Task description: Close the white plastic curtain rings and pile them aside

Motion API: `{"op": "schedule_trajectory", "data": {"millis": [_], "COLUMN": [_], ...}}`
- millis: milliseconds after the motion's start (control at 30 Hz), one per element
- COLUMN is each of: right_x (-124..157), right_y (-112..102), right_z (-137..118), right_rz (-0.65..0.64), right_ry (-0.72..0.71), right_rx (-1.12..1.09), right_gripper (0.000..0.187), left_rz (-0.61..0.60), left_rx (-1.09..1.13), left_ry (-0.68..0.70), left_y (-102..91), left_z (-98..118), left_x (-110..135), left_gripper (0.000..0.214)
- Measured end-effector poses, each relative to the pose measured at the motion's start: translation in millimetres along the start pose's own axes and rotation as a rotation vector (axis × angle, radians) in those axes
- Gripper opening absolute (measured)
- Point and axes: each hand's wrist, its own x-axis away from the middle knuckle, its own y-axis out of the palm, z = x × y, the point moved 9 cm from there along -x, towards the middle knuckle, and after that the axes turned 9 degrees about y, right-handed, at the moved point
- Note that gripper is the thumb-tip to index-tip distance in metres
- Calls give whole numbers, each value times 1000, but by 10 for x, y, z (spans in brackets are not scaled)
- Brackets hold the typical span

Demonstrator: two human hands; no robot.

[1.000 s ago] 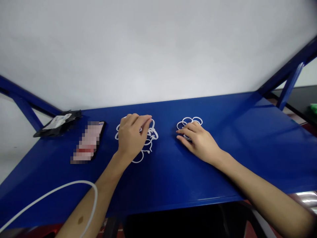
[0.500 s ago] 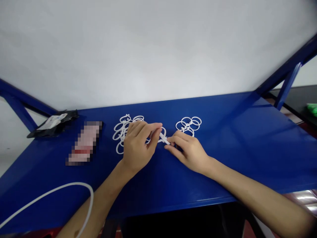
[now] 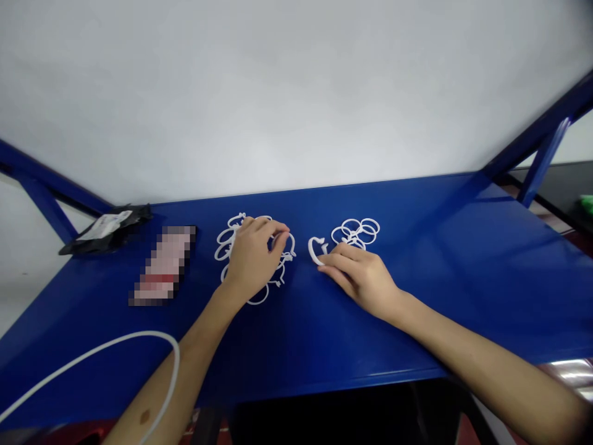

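Observation:
My right hand (image 3: 368,278) pinches a white plastic curtain ring (image 3: 311,252) between thumb and fingers. The ring's loop is unfastened, with a gap at its upper right. My left hand (image 3: 254,256) is over a loose pile of similar white rings (image 3: 258,295) and covers part of it. Its thumb and forefinger close on a white ring (image 3: 293,244) at the pile's right edge. Beyond my right hand lies a smaller cluster of white rings (image 3: 354,230), partly overlapping one another.
A blurred-out, phone-shaped object (image 3: 164,266) and a black plastic package (image 3: 109,228) with a white label lie at left on the blue table (image 3: 324,346). A white cable (image 3: 115,340) loops across my left forearm. Blue frame bars (image 3: 546,161) flank a pale wall (image 3: 296,99).
My left hand has let go of the ring both hands were at and moved left to the pile. The ring stays in my right hand, now with its gap showing.

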Motion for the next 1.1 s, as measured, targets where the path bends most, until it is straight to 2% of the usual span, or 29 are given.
{"op": "schedule_trajectory", "data": {"millis": [100, 233, 333, 433, 500, 667, 833, 900, 967, 1100], "right_x": [10, 8, 1, -3, 1, 22, 14, 6, -9, -23], "right_y": [23, 64, 82, 73, 57, -45, -196, -225, -231, -224], "right_z": [53, 99, 88, 55, 20, -72, 83, 152, 166, 91], "right_rz": [-18, -30, -44, -59, -63, -12, 110, 136, 132, 115], "right_ry": [-1, 3, 0, -10, -30, -50, 154, 209, 202, 92], "right_rx": [44, 106, 154, 194, 197, 12, -247, -318, -355, -331], "right_gripper": [30, 29, 28, 29, 29, 28, 10, 10, 11, 6], "left_rz": [-74, -9, 21, -35, -69, -108, -105, -134, -166, -199], "left_rx": [-99, -206, -60, 197, 312, 492, 622, 655, 665, 616], "left_ry": [-6, -14, 15, 43, 12, -122, -206, -228, -229, -167], "left_y": [172, 106, 29, 52, 89, 206, 252, 273, 284, 288], "left_z": [-97, -113, 37, 252, 326, 264, 193, 211, 252, 358], "left_x": [48, 59, 25, 8, 24, 91, 133, 140, 135, 109], "left_gripper": [13, 13, 14, 16, 14, 10, 9, 10, 10, 7]}}
